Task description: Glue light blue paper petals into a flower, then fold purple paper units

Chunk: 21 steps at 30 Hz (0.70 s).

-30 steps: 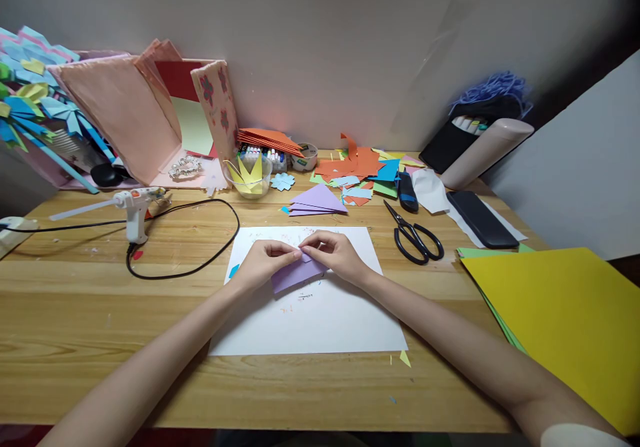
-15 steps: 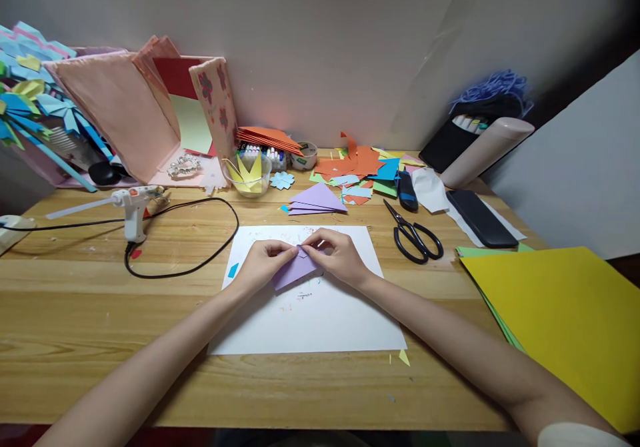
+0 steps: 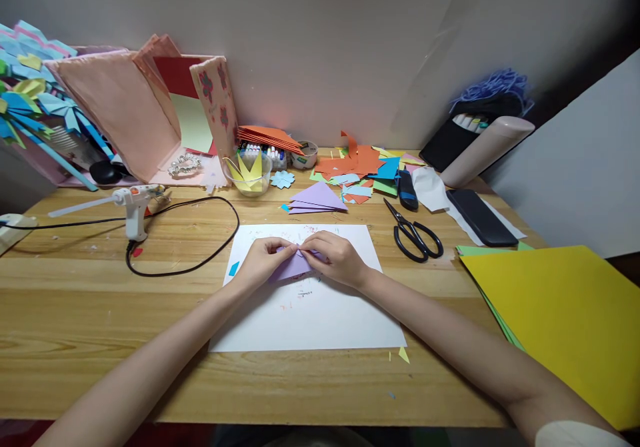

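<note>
A folded piece of purple paper [image 3: 291,267] lies over the white sheet [image 3: 300,330], pinched at its far edge by both hands. My left hand [image 3: 263,258] is closed on it from the left, thumb and forefinger near the top point. My right hand [image 3: 336,258] pinches the same edge from the right, its fingertips almost meeting the left ones. The fingers hide much of the paper's upper part. Just beyond the sheet rests a small stack of folded purple triangles [image 3: 320,197].
Black-handled scissors [image 3: 417,239] lie right of the sheet, near yellow paper [image 3: 560,313]. To the left stands a white glue gun [image 3: 134,212] with a looping black cord. Coloured scraps [image 3: 355,163], a utility knife [image 3: 407,190] and a plastic cup [image 3: 249,175] line the back.
The purple paper has shifted slightly, its lower left corner now more covered by my left hand. My right fingers have moved in closer to the left fingertips at the top edge.
</note>
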Each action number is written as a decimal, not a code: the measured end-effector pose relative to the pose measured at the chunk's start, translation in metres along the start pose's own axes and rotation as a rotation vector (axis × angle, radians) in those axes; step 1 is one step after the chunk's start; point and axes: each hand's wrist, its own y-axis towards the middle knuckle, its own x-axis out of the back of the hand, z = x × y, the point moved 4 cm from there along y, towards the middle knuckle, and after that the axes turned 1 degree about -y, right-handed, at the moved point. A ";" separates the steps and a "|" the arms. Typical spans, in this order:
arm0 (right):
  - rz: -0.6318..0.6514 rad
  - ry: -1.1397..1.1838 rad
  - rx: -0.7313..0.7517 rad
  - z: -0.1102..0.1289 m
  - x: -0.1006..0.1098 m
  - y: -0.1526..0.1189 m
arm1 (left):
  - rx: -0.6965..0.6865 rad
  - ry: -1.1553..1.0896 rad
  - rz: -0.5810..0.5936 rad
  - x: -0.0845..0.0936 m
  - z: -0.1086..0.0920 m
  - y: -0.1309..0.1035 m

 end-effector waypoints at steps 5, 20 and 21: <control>0.012 0.091 0.000 0.000 0.000 0.000 | 0.016 0.007 0.027 0.000 -0.004 -0.001; -0.010 0.193 -0.022 -0.003 0.003 0.000 | -0.018 -0.004 0.055 0.002 -0.006 -0.001; -0.010 0.155 0.024 -0.002 0.002 -0.001 | -0.031 -0.002 0.049 0.002 -0.007 -0.001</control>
